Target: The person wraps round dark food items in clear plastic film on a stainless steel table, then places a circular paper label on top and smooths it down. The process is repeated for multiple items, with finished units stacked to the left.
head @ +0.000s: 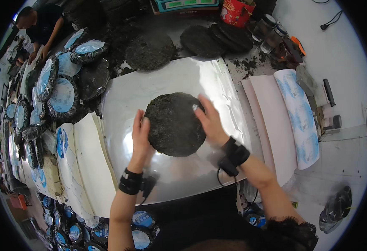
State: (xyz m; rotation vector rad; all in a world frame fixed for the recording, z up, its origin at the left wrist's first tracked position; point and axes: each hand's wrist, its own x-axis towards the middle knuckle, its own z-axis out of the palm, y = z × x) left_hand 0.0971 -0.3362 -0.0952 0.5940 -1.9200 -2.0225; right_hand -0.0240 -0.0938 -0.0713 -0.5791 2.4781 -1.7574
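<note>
Between my two hands is a round, flat, dark cake of pressed dried seaweed or similar plant matter (175, 124), over a stack of clear plastic film sheets (170, 185). My left hand (142, 133) touches its left edge, thumb near the rim. At its upper right edge, my right hand (211, 120) holds the disc with fingers spread, slightly blurred. Both wrists wear black straps with small cabled devices. Whether the disc rests on the film or is lifted a little, I cannot tell.
Beyond the film lie more dark discs (150, 50), crumbs, a scale (186, 4), a red bucket (236, 13) and lidded jars (264, 27). Wrapped discs with blue labels (62, 95) are piled left, near another person (43, 25). Paper sheets (92, 163) and printed label sheets (299, 119) flank the film.
</note>
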